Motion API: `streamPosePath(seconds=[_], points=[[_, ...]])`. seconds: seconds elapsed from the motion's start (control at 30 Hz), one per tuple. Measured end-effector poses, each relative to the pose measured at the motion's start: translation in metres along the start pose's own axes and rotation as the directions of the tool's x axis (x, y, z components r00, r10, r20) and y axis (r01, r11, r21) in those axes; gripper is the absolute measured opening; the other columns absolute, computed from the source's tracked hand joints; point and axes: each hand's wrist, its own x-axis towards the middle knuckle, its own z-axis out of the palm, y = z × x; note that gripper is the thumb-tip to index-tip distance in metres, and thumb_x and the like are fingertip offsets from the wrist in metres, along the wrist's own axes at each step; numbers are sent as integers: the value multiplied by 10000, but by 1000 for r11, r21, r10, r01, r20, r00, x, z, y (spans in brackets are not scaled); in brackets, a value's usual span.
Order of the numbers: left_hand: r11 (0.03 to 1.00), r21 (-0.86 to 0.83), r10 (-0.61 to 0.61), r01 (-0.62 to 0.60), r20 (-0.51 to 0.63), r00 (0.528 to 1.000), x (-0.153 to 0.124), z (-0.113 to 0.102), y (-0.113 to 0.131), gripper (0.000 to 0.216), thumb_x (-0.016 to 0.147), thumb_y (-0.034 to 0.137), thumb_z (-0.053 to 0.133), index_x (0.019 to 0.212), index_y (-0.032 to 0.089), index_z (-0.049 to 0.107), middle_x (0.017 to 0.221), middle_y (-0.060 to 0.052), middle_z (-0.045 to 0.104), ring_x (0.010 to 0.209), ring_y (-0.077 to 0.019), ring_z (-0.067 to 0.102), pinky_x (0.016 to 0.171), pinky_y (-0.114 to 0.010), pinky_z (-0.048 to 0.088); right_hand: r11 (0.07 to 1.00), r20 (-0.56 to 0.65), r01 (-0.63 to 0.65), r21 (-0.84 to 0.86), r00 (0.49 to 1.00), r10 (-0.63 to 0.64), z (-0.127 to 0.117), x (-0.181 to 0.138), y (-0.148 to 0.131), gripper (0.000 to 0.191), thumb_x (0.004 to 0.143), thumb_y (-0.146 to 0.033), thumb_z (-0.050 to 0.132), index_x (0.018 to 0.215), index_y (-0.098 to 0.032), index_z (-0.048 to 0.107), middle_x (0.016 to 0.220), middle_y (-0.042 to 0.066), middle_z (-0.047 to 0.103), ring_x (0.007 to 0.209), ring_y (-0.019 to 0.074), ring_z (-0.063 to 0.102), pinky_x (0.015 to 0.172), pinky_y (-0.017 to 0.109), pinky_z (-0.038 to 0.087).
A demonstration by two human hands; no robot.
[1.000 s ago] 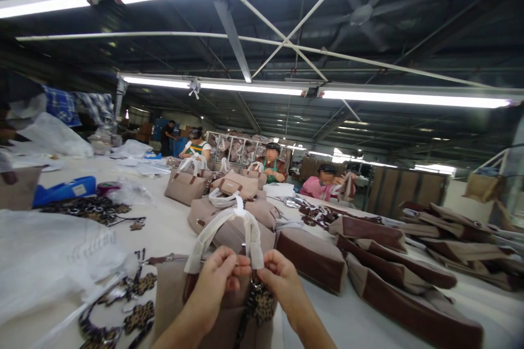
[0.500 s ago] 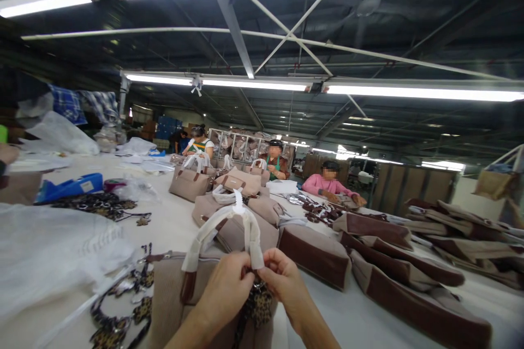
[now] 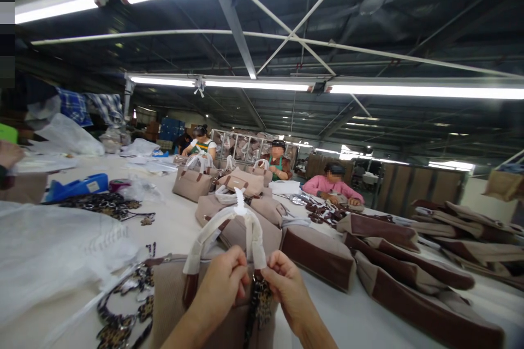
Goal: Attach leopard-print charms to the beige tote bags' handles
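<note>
A beige handbag (image 3: 172,294) with brown leather trim stands before me, its handle (image 3: 257,237) wrapped in white paper and arching upward. My right hand (image 3: 286,283) pinches at the lower end of that wrapping, where the handle meets the brown tab. Just left of the handle is my left hand (image 3: 223,283), its fingers curled in; whatever they hold is hidden. Between the hands a leopard-print flower charm (image 3: 264,302) with a dark strap hangs against the bag's front from a metal clasp. More such charms (image 3: 123,311) lie on the table left of the bag.
Several finished-looking handbags (image 3: 192,182) stand beyond mine. Brown-bottomed bags (image 3: 426,294) lie piled at the right. Plastic sheeting (image 3: 61,262), a blue tape dispenser (image 3: 79,188) and dark straps (image 3: 98,207) cover the left. Co-workers (image 3: 333,182) sit across the table; another person's hand (image 3: 10,154) shows far left.
My left hand has drawn slightly left, away from the handle's lower end. The charm has turned and its dark strap shows more. My right hand stays at the handle. The view has shifted slightly.
</note>
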Motion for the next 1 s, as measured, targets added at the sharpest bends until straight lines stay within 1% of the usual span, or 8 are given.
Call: streamPosePath(seconds=[0.13,0.27,0.33,0.47,0.6,0.77,0.87,1.0], points=[[956,277,127,-100,-82,989,-4,-3,7,155,776,163,444,635,197,499,653,-20,572,695,-184,546,675,-299,348,1000,-13,-22,-7,1000,22,1,2,-2,417,546,-337,792,679,-202,420,531,-102,428,463,43,271,456,206,123],[917,395,104,-57,-99,990,-6,4,11,164,812,157,432,688,198,531,778,-39,600,783,-204,548,704,-322,303,999,-30,-37,-37,999,36,2,4,-1,405,558,-350,777,676,-204,418,505,-108,408,448,41,258,452,210,111],[922,385,90,-37,-121,989,-6,7,9,174,831,171,427,695,199,533,777,-37,604,775,-202,547,700,-321,293,998,-32,-38,-53,999,36,2,4,-1,393,564,-354,766,671,-205,418,497,-105,408,442,44,264,449,212,108],[964,261,79,-39,-144,986,-4,8,1,214,857,212,415,687,198,545,707,-31,600,705,-202,531,665,-314,288,996,-41,-42,-74,998,39,3,4,-1,363,564,-355,743,655,-207,424,481,-105,395,431,46,266,438,210,113],[981,171,111,-92,-103,988,0,6,-2,165,796,168,442,654,199,522,657,-12,576,682,-192,531,656,-296,309,996,-53,-39,-84,998,35,4,3,-2,362,552,-355,733,648,-209,416,481,-108,377,436,43,259,437,206,125],[989,61,137,-136,-16,990,10,5,-1,134,741,117,441,757,204,541,653,23,574,657,-167,553,655,-258,367,993,-55,-39,-114,998,33,4,3,0,363,564,-386,716,654,-215,408,476,-109,361,434,48,254,434,213,121],[990,39,138,-138,10,990,15,5,-2,137,717,103,440,752,204,526,645,20,563,657,-171,546,638,-257,365,990,-40,-23,-138,999,17,5,4,1,357,570,-395,701,651,-220,400,472,-110,356,429,49,243,439,218,123],[986,58,156,-154,-24,988,17,5,-3,140,750,93,415,764,209,493,694,6,564,697,-178,535,648,-267,349,981,-2,58,-188,998,-59,6,5,-1,323,576,-377,686,643,-209,418,516,-93,403,476,54,284,467,213,168]])
